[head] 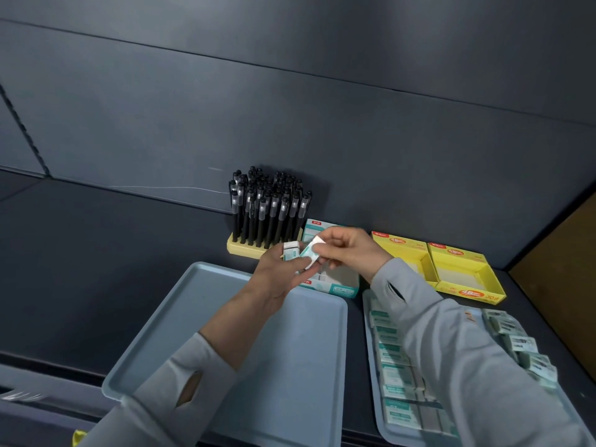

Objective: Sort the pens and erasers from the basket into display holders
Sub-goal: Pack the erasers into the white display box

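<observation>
Erasers [291,250] are held one per hand, the left hand [277,274] gripping one and the right hand [350,253] pinching the other, just above the teal display box [342,287] toward the back edge of the surface [129,240], so I would lower each flat and square.

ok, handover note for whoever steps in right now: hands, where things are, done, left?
Left hand grips an eraser. Right hand pinches a second eraser. Both are above the teal display box.
Done: pens stand in the yellow holder.
Left: many loose erasers lie in the right tray; the two yellow boxes look unfilled.
</observation>
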